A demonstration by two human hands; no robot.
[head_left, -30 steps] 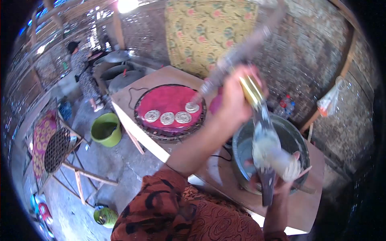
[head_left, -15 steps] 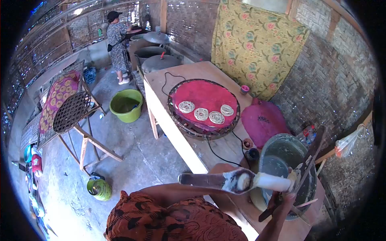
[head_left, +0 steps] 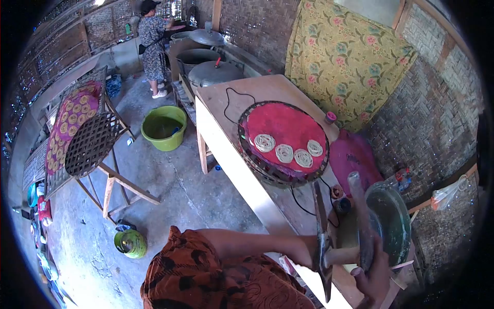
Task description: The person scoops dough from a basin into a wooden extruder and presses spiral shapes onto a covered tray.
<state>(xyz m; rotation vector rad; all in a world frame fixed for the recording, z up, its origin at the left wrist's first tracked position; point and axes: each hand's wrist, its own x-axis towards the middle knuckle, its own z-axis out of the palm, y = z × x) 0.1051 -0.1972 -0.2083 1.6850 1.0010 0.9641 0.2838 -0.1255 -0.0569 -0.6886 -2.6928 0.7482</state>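
Note:
A wooden hand press [head_left: 321, 242] stands over the table's near right end, its handles roughly upright. A short round plunger [head_left: 343, 255] joins its two long wooden parts. My right hand [head_left: 380, 273] is closed around the right-hand part [head_left: 364, 221]. My left hand [head_left: 307, 251] is at the other part, gripping it, with most fingers hidden behind the wood. Beyond the press, a round woven tray [head_left: 247, 149] carries a red cloth [head_left: 280, 123] with several white noodle-like coils [head_left: 284, 153] along its near side.
A large grey-green bucket [head_left: 393, 206] stands right of the press, near small pots [head_left: 343, 206] and a purple cloth [head_left: 355, 154]. A dark cable [head_left: 303, 206] runs by the tray. On the floor are a green tub [head_left: 163, 139] and a trestle [head_left: 121, 180]. A person [head_left: 153, 49] stands by large pots.
The press has swung from lying sideways to handles upright, and its parts are closer together. Less white shows between them. My view has shifted slightly, moving the tray rightward.

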